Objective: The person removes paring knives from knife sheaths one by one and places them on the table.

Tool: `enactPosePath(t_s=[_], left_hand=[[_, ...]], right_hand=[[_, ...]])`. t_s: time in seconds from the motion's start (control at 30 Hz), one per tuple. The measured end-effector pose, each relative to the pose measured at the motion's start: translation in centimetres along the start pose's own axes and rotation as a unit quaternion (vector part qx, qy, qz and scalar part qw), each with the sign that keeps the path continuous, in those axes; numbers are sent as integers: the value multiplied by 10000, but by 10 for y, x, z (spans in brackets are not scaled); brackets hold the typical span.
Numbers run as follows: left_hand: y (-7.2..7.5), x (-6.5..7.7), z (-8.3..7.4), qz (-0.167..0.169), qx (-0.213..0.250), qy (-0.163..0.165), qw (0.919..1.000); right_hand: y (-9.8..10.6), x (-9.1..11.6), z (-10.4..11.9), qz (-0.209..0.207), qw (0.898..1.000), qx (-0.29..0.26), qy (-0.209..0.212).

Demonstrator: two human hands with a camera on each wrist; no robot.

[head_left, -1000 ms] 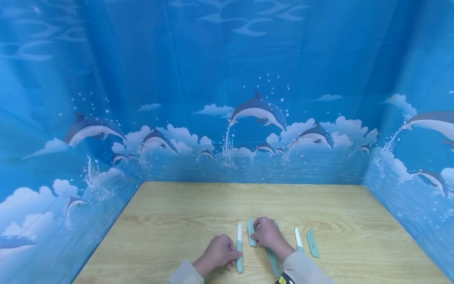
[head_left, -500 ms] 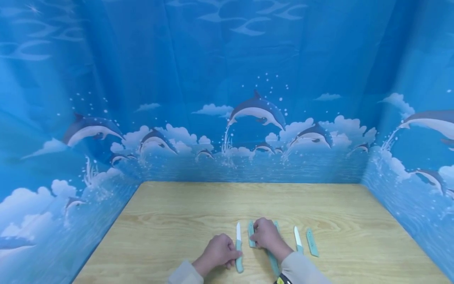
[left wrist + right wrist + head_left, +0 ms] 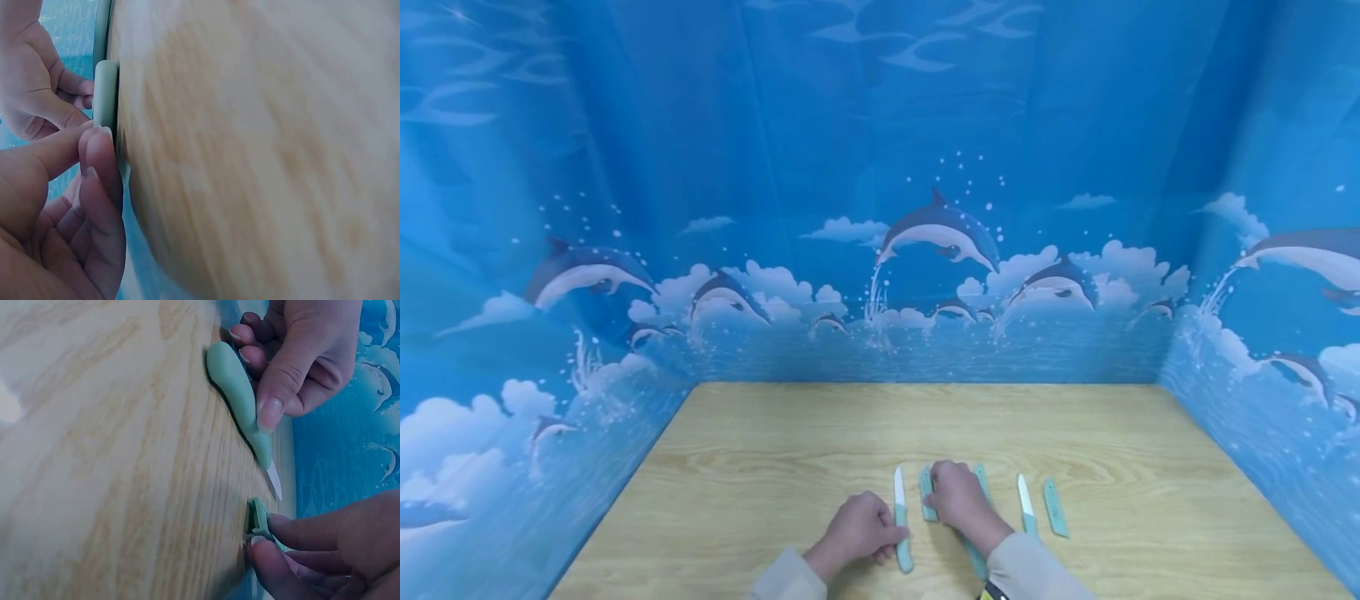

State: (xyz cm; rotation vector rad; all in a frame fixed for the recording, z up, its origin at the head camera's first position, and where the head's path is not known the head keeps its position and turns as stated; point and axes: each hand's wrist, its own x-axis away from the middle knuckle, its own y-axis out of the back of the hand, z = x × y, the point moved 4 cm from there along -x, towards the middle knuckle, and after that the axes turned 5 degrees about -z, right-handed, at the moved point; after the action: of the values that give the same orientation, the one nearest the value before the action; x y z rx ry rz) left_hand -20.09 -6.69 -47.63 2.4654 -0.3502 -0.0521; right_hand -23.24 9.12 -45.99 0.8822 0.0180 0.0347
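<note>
In the head view a paring knife (image 3: 902,533) with a mint-green handle lies on the wooden table, its pale blade pointing away from me. My left hand (image 3: 861,527) pinches that handle from the left side. The right wrist view shows the left thumb (image 3: 271,414) against the handle (image 3: 234,378). Just right of the blade, my right hand (image 3: 961,497) pinches a mint-green blade sheath (image 3: 927,493) between thumb and fingers. Its open end (image 3: 255,519) faces the right wrist camera. Blade and sheath are apart, roughly side by side.
Partly hidden under my right hand and forearm lies another long mint-green piece (image 3: 974,560). Farther right are a second knife (image 3: 1027,502), its handle partly behind the sleeve, and a second sheath (image 3: 1056,507). A blue dolphin-print curtain (image 3: 820,350) borders the wooden table (image 3: 760,442).
The head view has shifted slightly, so everything sits a little farther left. Both hands keep their grips on the knife and the sheath, almost still.
</note>
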Motion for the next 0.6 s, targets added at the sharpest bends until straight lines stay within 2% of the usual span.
enactPosePath(t_s=[0.33, 0.47, 0.6], left_hand=[[1, -1, 2, -13, -93, 148, 9998], [-2, -1, 3, -10, -139, 77, 9999], [-2, -2, 3, -25, -193, 6, 9998]], right_hand=[[1, -1, 1, -107, 9994, 162, 291], [1, 0, 1, -115, 9989, 163, 423], [4, -1, 1, -120, 9986, -56, 514]])
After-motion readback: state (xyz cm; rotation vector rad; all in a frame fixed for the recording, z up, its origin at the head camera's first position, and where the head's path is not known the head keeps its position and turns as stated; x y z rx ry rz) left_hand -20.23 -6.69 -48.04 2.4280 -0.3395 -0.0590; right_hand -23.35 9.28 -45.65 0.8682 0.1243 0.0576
